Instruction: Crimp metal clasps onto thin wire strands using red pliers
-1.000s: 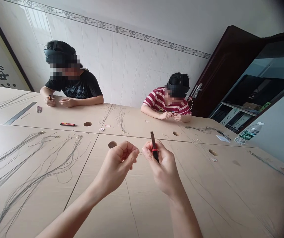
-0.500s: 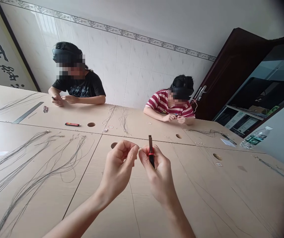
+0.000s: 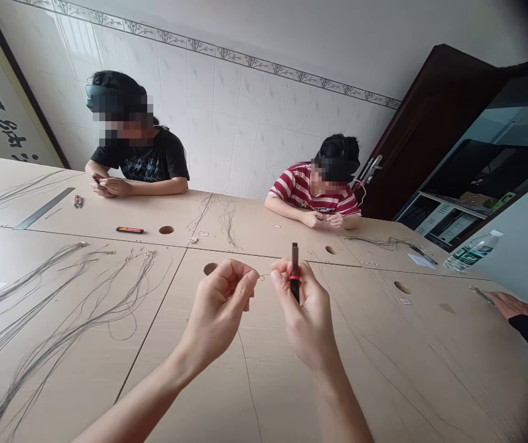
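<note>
Thumb and fingers of my left hand [image 3: 227,301] pinch a thin dark cord [image 3: 247,369], which hangs down toward the table's near edge. A small loop of it [image 3: 261,278] shows at the fingertips. To the right, my right hand [image 3: 308,301] is closed round pliers [image 3: 295,274] with red-and-black handles, their metal jaws pointing up. The thumb and index finger of that hand pinch the cord's end, and a short straight piece spans the gap between the hands. Both hands are above the table [image 3: 190,381].
Bundles of cords [image 3: 74,332] lie at the left. Two people [image 3: 141,154] [image 3: 312,191] sit across the table. A black-and-red box cutter [image 3: 130,230], a steel ruler [image 3: 45,209] and a bottle [image 3: 474,251] lie farther off. Another person's hand [image 3: 516,306] rests at the right edge.
My right hand has moved right with the pliers, widening the gap and drawing out the cord between the hands. Another person's hand has come in at the right edge.
</note>
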Motion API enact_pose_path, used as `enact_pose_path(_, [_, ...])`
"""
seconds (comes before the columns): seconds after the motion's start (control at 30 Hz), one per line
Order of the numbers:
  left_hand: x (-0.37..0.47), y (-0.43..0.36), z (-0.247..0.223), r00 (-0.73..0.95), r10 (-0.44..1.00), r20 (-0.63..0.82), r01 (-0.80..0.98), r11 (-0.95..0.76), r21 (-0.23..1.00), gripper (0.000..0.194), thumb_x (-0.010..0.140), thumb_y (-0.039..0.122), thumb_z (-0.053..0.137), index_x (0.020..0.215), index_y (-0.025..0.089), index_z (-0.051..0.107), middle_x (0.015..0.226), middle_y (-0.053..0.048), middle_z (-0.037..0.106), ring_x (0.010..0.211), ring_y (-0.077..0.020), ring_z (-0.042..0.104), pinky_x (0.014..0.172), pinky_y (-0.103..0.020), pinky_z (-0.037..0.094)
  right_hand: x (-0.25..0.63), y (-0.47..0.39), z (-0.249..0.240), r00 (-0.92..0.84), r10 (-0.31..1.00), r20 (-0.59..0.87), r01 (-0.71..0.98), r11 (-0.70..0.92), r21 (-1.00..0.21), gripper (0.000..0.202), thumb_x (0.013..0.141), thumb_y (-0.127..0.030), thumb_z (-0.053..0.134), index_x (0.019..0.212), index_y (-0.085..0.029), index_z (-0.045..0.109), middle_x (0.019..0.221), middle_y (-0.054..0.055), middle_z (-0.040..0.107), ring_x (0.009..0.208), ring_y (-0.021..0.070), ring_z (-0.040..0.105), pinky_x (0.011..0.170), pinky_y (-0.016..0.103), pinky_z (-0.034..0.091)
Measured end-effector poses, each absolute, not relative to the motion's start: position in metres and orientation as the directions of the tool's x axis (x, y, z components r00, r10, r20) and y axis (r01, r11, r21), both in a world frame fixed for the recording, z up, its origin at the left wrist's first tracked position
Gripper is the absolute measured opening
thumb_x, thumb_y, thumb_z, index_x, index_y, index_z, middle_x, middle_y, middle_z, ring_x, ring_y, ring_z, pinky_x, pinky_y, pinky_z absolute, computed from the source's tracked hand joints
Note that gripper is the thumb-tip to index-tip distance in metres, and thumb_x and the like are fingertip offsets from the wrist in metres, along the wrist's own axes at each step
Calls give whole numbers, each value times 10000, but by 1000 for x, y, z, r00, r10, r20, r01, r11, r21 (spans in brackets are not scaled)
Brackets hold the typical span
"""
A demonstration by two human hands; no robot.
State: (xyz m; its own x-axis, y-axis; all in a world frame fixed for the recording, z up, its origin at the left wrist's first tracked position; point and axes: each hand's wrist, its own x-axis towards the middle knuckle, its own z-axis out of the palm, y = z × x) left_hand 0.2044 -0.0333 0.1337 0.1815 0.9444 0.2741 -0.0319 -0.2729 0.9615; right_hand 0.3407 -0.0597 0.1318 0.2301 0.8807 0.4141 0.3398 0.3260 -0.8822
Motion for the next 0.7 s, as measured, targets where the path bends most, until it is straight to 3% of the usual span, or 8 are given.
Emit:
enact_pose_path(0.27, [203, -31, 135, 194, 933, 305, -10, -309, 951, 198, 894, 300, 555, 735, 181, 556, 624, 36, 511, 533, -76, 453, 500, -200, 392, 344, -67, 139, 156, 896, 416, 434, 316, -844, 199, 933, -397, 549, 830, -227, 542, 794, 3, 540, 694, 149, 482, 638, 268, 389])
enact_pose_path(0.57, [204, -32, 133, 309, 906, 288, -97, -271, 958, 220, 947, 331, 519, 848, 162, 620, 779, -14, 635, 603, -86, 511, 612, -233, 450, 342, -65, 137, 127, 907, 402, 399, 324, -858, 225, 955, -359, 520, 783, -218, 488, 754, -17, 487, 669, 128, 451, 617, 257, 357])
enact_pose_path(0.7, [204, -32, 134, 315, 911, 264, -103, -244, 964, 195, 932, 293, 535, 824, 156, 620, 752, -2, 620, 570, -71, 489, 563, -211, 428, 343, -65, 137, 131, 906, 402, 400, 323, -858, 223, 957, -354, 524, 786, -218, 483, 746, -24, 464, 667, 124, 438, 621, 252, 355])
